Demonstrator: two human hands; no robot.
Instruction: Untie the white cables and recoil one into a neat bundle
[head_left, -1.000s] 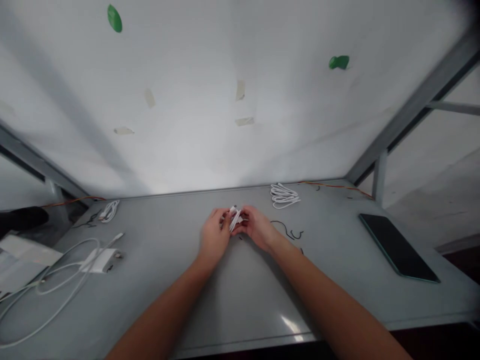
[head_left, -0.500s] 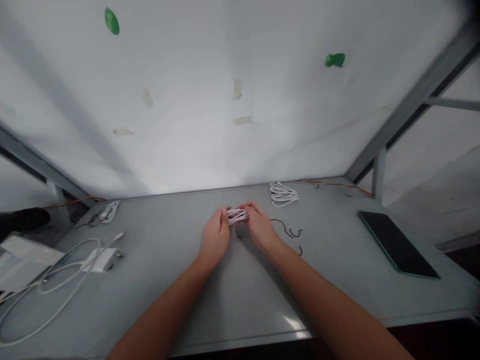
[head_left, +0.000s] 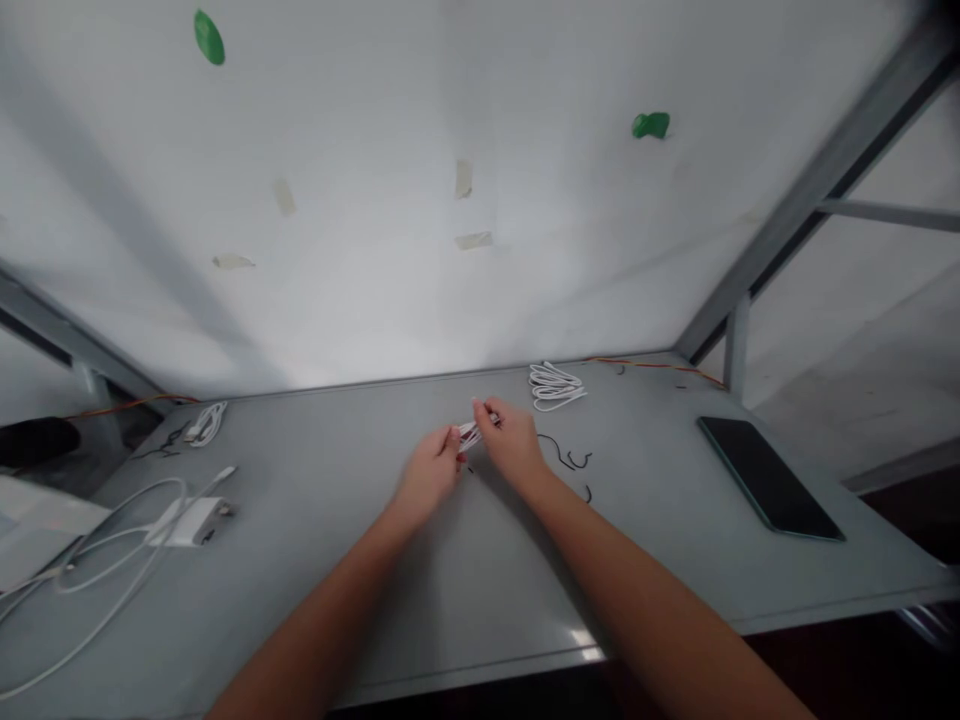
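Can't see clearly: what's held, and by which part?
A folded white cable, its left end in the left hand, its right end in the right hand.

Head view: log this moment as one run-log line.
left hand: holds small white cable bundle | right hand: pinches same bundle | nearby: coiled white cable, black wire

White cable bundle (head_left: 469,435) half hidden by the right hand (head_left: 511,440), its ends too small to tell
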